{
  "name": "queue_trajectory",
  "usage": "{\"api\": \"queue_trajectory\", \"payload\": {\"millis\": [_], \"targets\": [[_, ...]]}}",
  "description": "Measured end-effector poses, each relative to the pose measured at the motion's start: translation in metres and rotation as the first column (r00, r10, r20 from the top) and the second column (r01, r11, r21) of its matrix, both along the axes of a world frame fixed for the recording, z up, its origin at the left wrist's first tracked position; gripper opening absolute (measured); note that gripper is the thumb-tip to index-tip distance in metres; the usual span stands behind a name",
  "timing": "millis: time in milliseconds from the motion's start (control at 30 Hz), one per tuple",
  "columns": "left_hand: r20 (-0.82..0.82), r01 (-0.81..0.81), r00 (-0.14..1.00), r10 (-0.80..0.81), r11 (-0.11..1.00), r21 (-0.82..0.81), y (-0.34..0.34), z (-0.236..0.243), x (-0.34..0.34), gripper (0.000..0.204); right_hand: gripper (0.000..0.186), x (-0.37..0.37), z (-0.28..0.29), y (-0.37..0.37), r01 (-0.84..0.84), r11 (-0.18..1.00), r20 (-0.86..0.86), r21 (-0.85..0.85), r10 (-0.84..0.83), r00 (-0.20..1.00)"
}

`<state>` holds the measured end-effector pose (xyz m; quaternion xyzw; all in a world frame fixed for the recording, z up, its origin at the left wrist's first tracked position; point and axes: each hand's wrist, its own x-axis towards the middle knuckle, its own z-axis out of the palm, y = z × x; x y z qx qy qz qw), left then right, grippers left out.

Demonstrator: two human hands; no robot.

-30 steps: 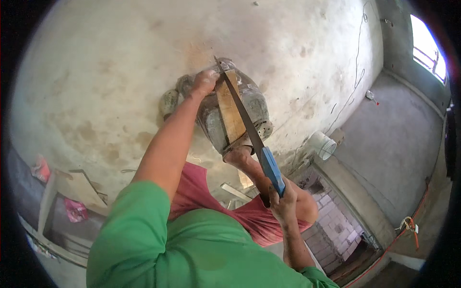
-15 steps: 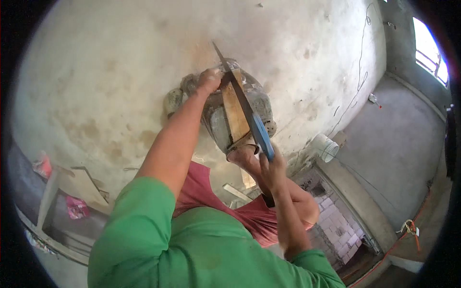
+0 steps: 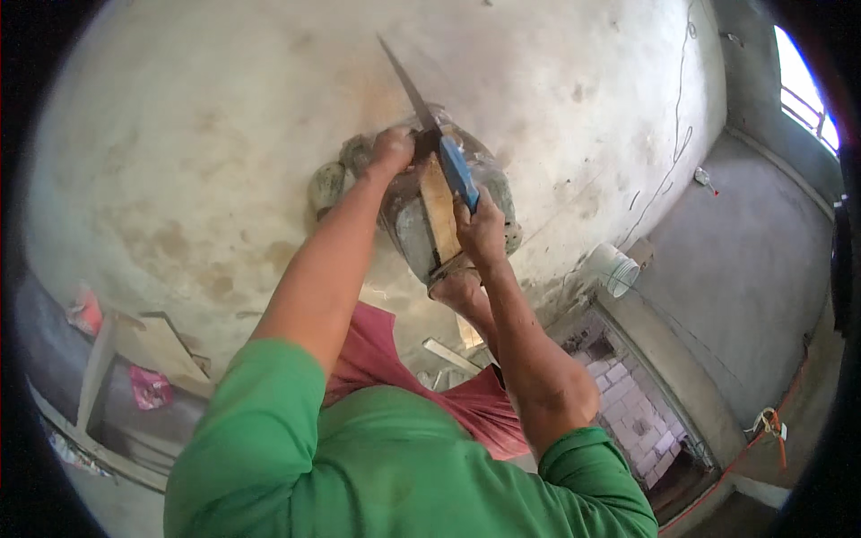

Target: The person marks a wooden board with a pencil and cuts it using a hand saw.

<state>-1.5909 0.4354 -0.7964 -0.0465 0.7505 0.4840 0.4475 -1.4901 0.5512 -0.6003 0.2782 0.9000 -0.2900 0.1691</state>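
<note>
A hand saw (image 3: 414,94) with a blue handle slants across a narrow wooden board (image 3: 438,208), its blade tip pointing up toward the wall. My right hand (image 3: 482,229) is closed around the saw's handle, above the board. Near the board's far end my left hand (image 3: 392,152) is closed at its side edge; the fingertips are partly hidden. Under the board stands a dirty grey support (image 3: 404,231), its exact kind unclear. My foot (image 3: 459,287) presses at the board's near end.
A stained plaster wall (image 3: 224,134) rises in front. To the right are a white bucket (image 3: 619,273) and a concrete ledge (image 3: 668,350) beside pale bricks (image 3: 623,394). Wood strips (image 3: 450,356) lie below, and a pink packet (image 3: 150,387) lies at left.
My right hand has pushed the saw forward and up, away from my body, so its handle is now over the board. My left hand has stayed in place.
</note>
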Motion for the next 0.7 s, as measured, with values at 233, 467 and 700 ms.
{"api": "queue_trajectory", "payload": {"millis": [233,467,700], "targets": [[-0.116,-0.059,0.991,0.064,0.997,0.041,-0.028,-0.008,-0.002,0.033,0.033,0.102,0.191,-0.007,0.084,0.989,0.125,-0.118,-0.069,0.990],[-0.254,-0.045,0.967,0.029,0.997,-0.057,-0.022,-0.033,0.005,0.034,0.033,0.043,0.074,-0.021,0.059,0.995,0.074,-0.085,-0.053,0.996],[-0.277,-0.020,0.961,-0.008,0.995,-0.100,-0.021,-0.028,0.004,0.029,0.029,0.003,0.026,-0.016,0.019,0.996,0.042,-0.091,-0.015,0.999]]}}
